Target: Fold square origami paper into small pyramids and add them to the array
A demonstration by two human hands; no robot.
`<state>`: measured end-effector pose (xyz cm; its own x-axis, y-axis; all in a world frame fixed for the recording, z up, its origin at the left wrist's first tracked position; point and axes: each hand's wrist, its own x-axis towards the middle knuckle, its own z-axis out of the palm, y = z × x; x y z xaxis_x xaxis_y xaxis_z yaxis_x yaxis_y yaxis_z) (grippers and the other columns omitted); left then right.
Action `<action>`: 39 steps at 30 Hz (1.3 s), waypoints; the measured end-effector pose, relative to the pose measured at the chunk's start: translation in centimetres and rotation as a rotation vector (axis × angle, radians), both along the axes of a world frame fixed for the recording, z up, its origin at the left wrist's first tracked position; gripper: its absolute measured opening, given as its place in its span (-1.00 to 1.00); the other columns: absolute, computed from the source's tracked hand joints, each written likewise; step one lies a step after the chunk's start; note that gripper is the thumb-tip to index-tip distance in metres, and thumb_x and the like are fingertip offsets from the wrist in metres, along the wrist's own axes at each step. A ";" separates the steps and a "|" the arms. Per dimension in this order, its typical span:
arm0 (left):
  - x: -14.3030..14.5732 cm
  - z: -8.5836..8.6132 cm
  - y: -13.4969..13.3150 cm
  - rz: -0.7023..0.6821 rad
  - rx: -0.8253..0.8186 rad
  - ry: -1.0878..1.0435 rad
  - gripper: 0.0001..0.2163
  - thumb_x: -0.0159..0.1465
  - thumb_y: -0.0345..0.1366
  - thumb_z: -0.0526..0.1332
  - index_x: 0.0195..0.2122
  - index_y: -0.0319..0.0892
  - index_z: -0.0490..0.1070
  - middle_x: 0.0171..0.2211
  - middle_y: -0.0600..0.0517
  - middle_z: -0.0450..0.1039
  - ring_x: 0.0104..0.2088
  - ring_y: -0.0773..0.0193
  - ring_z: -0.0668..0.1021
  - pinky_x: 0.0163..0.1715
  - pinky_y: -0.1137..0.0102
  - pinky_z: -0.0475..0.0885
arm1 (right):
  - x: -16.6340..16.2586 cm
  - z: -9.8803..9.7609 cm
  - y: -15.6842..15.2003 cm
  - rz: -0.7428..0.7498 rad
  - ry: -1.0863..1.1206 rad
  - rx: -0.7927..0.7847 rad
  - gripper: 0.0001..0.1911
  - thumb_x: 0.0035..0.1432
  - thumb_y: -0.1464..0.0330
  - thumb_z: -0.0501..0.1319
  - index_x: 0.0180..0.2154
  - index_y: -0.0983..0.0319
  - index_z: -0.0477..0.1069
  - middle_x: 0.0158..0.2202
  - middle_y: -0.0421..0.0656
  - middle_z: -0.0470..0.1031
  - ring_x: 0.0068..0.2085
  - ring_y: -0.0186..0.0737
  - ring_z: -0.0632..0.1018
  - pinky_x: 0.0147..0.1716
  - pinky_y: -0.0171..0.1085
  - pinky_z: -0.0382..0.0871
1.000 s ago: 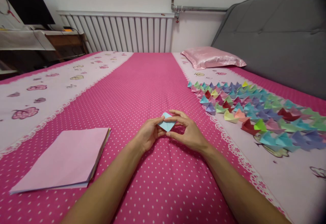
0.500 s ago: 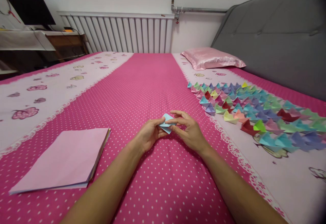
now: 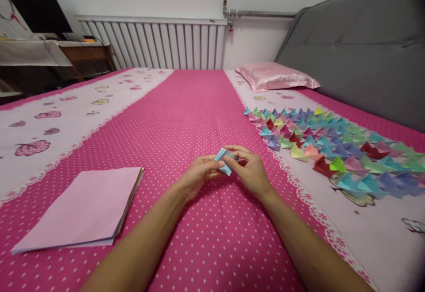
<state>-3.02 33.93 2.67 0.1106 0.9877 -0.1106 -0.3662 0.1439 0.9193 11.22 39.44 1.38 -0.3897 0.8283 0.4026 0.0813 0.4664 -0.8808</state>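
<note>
Between my two hands, above the pink dotted bedsheet (image 3: 199, 115), is a small folded piece of light blue paper (image 3: 223, 155). My left hand (image 3: 198, 173) pinches it from the left, thumb on the near face. My right hand (image 3: 249, 168) grips its right side, thumb pressed on the front and fingers behind. Parts of the paper's folds are hidden by the fingers. To the right stand rows of folded paper boats (image 3: 353, 163) in many colours. A stack of paper sheets (image 3: 79, 205), pink on top, lies to the left of my left forearm.
A pink satin pillow (image 3: 275, 76) rests at the far right near the grey headboard (image 3: 358, 48). Behind the bed's far edge is a white radiator (image 3: 156, 44). A desk (image 3: 84, 59) with a black monitor (image 3: 38, 11) stands at the far left.
The blue paper has been turned and shifted slightly right, now showing a narrower folded shape. My left thumb has moved onto its near face, and my right thumb now presses on it.
</note>
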 end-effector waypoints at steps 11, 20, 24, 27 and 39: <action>0.5 0.0 -0.1 0.018 0.094 0.128 -0.74 0.11 -0.13 0.24 -0.40 -0.26 0.52 -0.44 -0.03 0.48 -0.43 0.36 0.42 -0.27 0.41 0.29 | 0.0 -0.2 0.1 -0.070 0.055 -0.056 -0.79 -0.03 0.21 0.27 -0.43 0.24 0.50 -0.26 -0.08 0.51 -0.22 -0.18 0.50 -0.32 -0.26 0.33; 0.3 -0.1 -0.1 0.035 0.077 0.148 -0.72 0.10 -0.10 0.24 -0.38 -0.26 0.51 -0.47 -0.01 0.46 -0.45 0.37 0.42 -0.30 0.41 0.28 | -0.2 0.0 0.0 -0.043 0.183 -0.266 -0.68 -0.17 0.19 0.35 -0.38 0.27 0.47 -0.47 -0.17 0.50 -0.45 -0.30 0.46 -0.41 -0.30 0.33; 0.3 -0.3 0.1 0.063 0.109 0.188 -0.73 0.10 -0.11 0.23 -0.43 -0.25 0.49 -0.50 0.02 0.44 -0.48 0.39 0.40 -0.35 0.43 0.27 | -0.2 0.3 -0.2 -0.016 0.247 -0.385 -0.73 -0.20 0.21 0.37 -0.47 0.27 0.50 -0.51 -0.16 0.52 -0.49 -0.32 0.47 -0.44 -0.31 0.34; 0.1 -0.6 0.1 0.128 0.126 0.323 -0.72 0.10 -0.10 0.23 -0.48 -0.27 0.48 -0.56 0.04 0.41 -0.55 0.43 0.36 -0.46 0.46 0.22 | -0.2 0.3 -0.2 -0.021 0.259 -0.438 -0.75 -0.23 0.23 0.38 -0.51 0.28 0.51 -0.54 -0.17 0.52 -0.51 -0.32 0.47 -0.44 -0.31 0.34; -0.5 -0.2 0.1 0.195 0.078 0.388 -0.76 0.07 -0.16 0.26 -0.55 -0.27 0.47 -0.58 0.01 0.43 -0.58 0.42 0.37 -0.50 0.46 0.22 | -0.1 -0.1 0.2 0.061 0.201 -0.465 -0.77 -0.11 0.24 0.31 -0.43 0.28 0.56 -0.58 -0.19 0.50 -0.58 -0.42 0.36 -0.55 -0.37 0.22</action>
<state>-3.54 34.00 2.45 -0.1138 0.9930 -0.0312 -0.0056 0.0308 0.9995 11.13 39.67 1.30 -0.3952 0.9160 0.0690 -0.1262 0.0202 -0.9918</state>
